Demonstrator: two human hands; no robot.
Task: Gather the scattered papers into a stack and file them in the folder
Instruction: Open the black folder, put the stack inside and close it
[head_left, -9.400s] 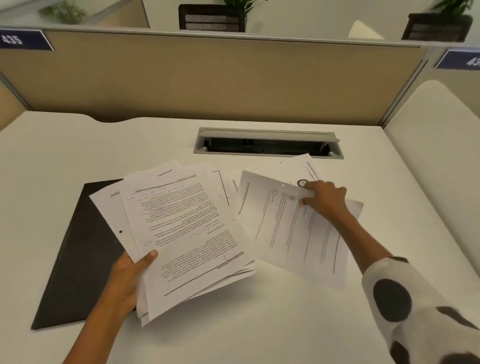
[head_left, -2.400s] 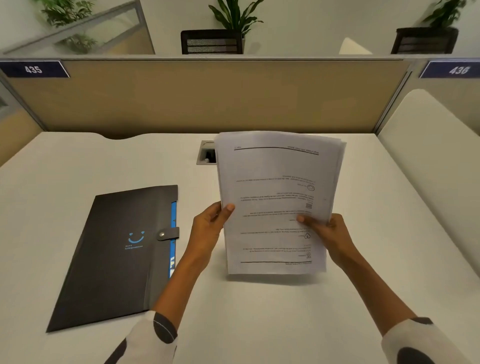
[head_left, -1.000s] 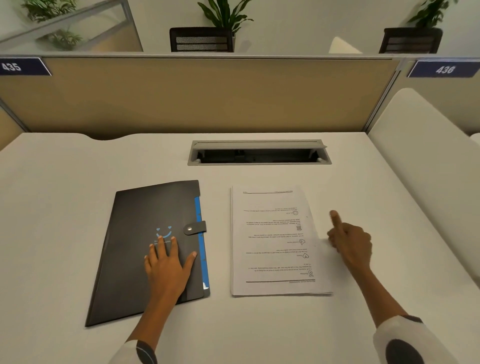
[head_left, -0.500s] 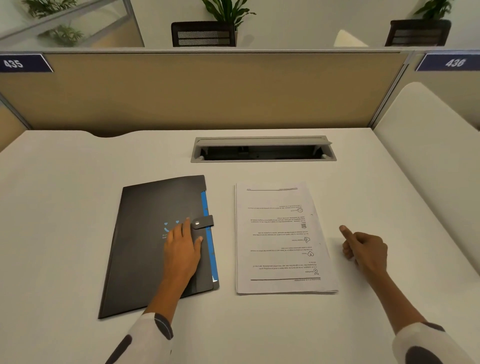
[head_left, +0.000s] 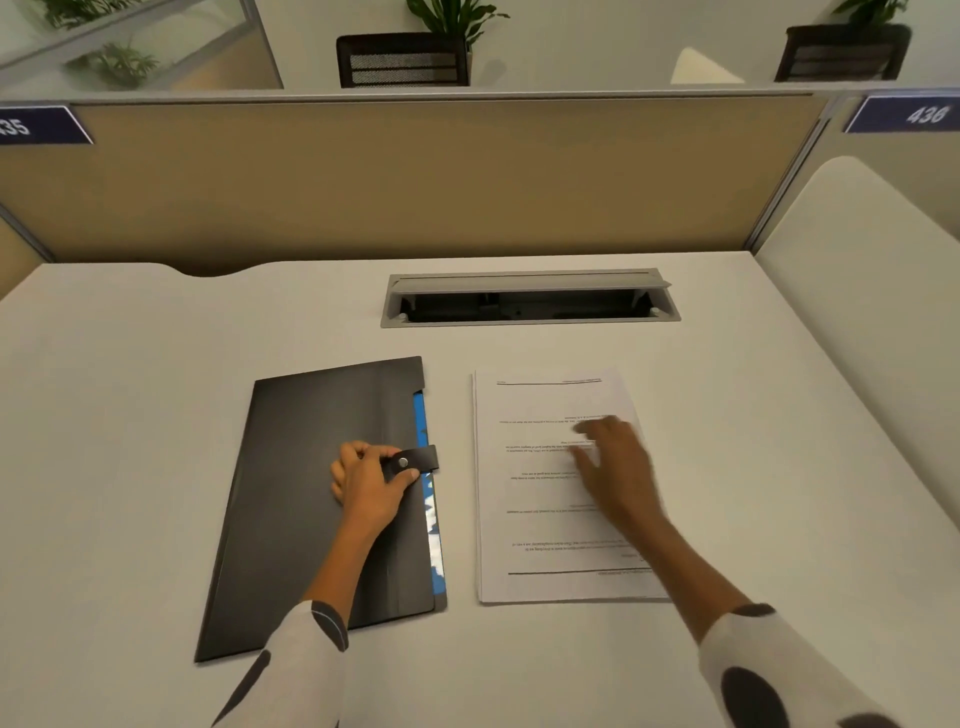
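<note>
Head view: white desk (head_left: 156, 415) is filling the frame, and a tan partition panel (head_left: 415, 176) is closing off its far edge. Number plates (head_left: 904, 114) are sitting at the panel's top corners; chair backs and plants are showing beyond it. A grey cable tray (head_left: 530, 299) is lying open in the desk, far of centre. A second white surface (head_left: 883, 291) is adjoining on the right.

The black folder (head_left: 311, 499) is lying flat and closed, left of centre, with blue inner dividers showing along its right edge. The paper stack (head_left: 545, 493) is lying squared just to its right, apart from it by a narrow strip of desk.

The left hand (head_left: 369, 480) is resting on the folder cover, fingers curled, thumb and fingers pinching the snap strap (head_left: 413, 461). The right hand (head_left: 613, 467) is blurring over the stack, fingers spread and loose, gripping nothing; contact with the paper cannot be determined.

Bare desk is lying open on the far left, the near edge and right of the stack.
</note>
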